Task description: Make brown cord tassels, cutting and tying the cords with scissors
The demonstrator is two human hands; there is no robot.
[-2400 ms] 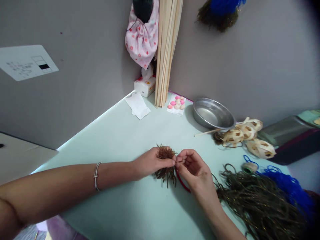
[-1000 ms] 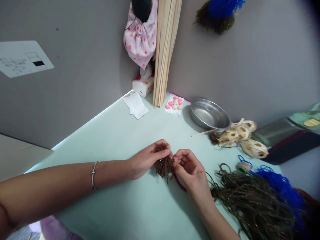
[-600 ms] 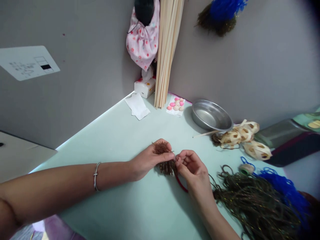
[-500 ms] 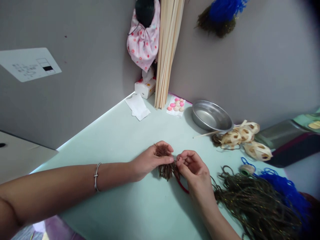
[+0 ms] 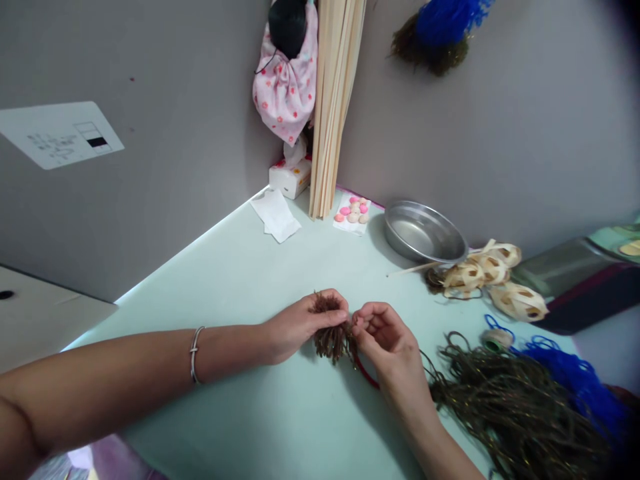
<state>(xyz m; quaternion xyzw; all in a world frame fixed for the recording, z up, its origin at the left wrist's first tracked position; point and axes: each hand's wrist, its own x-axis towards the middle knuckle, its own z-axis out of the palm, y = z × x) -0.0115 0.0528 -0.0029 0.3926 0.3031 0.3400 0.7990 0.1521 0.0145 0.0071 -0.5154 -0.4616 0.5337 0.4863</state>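
Observation:
A small bundle of brown-gold cord point(image 5: 331, 337) sits between my hands, just above the pale green table point(image 5: 240, 280). My left hand point(image 5: 295, 323) is closed around the bundle's upper part, thumb pressed on it. My right hand point(image 5: 387, 337) pinches the bundle's right side with thumb and forefinger, fingers curled. A red curved piece point(image 5: 367, 375) shows under my right hand, partly hidden. A silver bracelet point(image 5: 194, 353) is on my left wrist.
A large heap of the same cord point(image 5: 515, 407) and blue cord point(image 5: 580, 387) lie at the right. Woven straw balls point(image 5: 493, 277), a metal bowl point(image 5: 424, 232), pink and tan beads point(image 5: 353, 210), tissues point(image 5: 276, 212) and upright wooden strips point(image 5: 334, 100) stand behind.
The bundle has been turned and squeezed between my hands, its strands now hanging lower and tighter. Both hands stay at the same spot on the table.

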